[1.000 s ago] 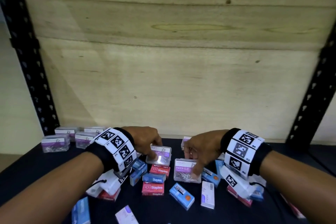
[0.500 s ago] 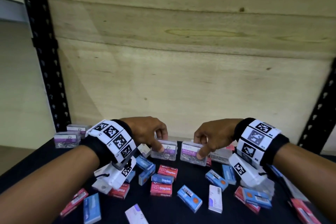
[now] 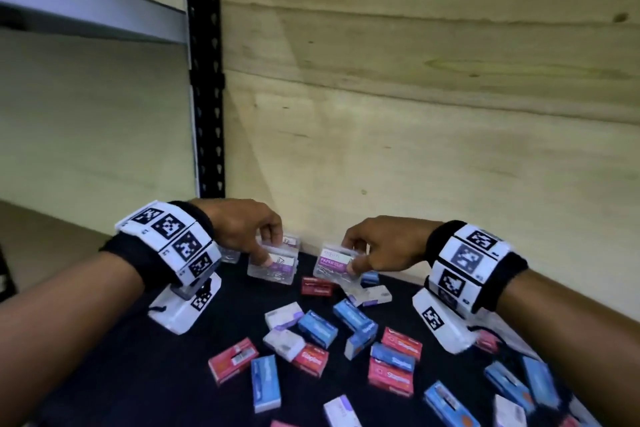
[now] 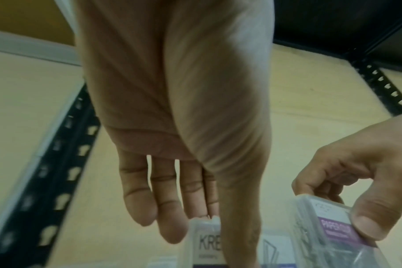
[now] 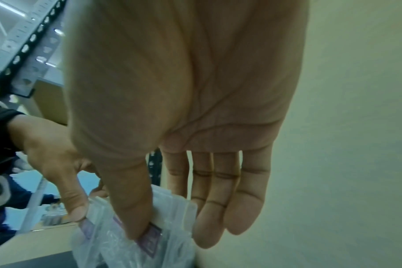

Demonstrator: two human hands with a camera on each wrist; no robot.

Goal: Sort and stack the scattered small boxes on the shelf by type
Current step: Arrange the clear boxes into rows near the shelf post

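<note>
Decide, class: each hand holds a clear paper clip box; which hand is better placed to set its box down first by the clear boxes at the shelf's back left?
Left. The left hand holds its paper clip box beside those clear boxes; the right hand is farther off.

My left hand (image 3: 242, 229) now carries its clear paper-clip box (image 3: 273, 263) up off the black shelf (image 3: 138, 357); my right hand (image 3: 384, 246) likewise lifts its own paper-clip box (image 3: 334, 265). Both sit further left, the loose staple boxes (image 3: 349, 340) now below my grips.
</note>
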